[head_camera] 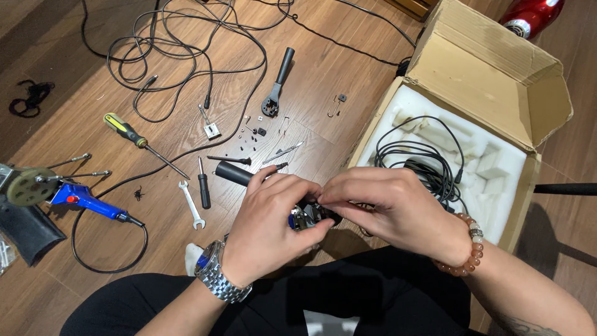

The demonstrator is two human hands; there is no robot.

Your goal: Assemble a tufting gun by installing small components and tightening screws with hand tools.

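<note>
Both my hands meet over my lap on a small black and silver mechanical part (309,216) with a bit of blue on it. My left hand (267,227), with a steel watch on the wrist, cups the part from the left and below. My right hand (385,208), with a bead bracelet on the wrist, pinches the part's top from the right with fingertips together. Most of the part is hidden by my fingers. A black cylindrical handle (234,173) lies on the floor just beyond my left hand.
On the wooden floor lie a yellow-handled screwdriver (127,132), a small wrench (191,205), a black-handled tool (203,185), a blue soldering gun (87,202), a black arm piece (278,83), small screws and tangled black cables (180,56). At right stands an open cardboard box (497,81) with white foam and a coiled cable (423,163).
</note>
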